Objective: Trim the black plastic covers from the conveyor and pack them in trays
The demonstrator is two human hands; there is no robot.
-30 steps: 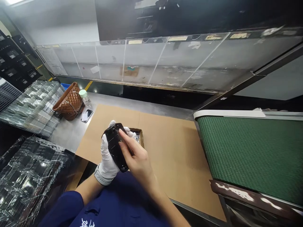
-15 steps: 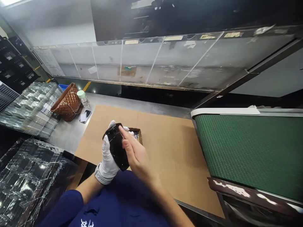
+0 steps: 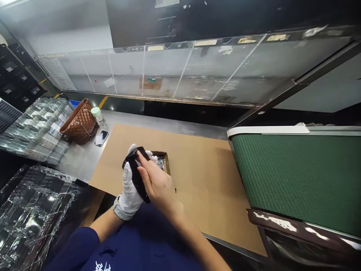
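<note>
My left hand (image 3: 130, 188), in a white glove with a light grey band at the wrist, grips a glossy black plastic part (image 3: 138, 178) from below and the left. The part is tilted above the front of the cardboard. My bare right hand (image 3: 159, 180) lies over its right side, index fingertip pressing near the top and thumb against the face. Whether a small piece sits under these fingertips is hidden. Just behind the hands, a small cardboard box (image 3: 168, 165) with thin metal pieces (image 3: 161, 162) is partly covered.
A brown cardboard sheet (image 3: 203, 180) covers much of the metal table (image 3: 76, 162). At the left stand a quilted handbag (image 3: 80, 122), a bottle (image 3: 98, 116), a phone (image 3: 101, 138) and stacked clear trays (image 3: 36, 128). Wrapped black parts (image 3: 34, 214) lie front left. A green conveyor belt (image 3: 299, 180) runs at the right.
My right hand has shifted slightly left across the black part, its index fingertip now nearer the top left. The part has turned a little, and more of the box shows.
</note>
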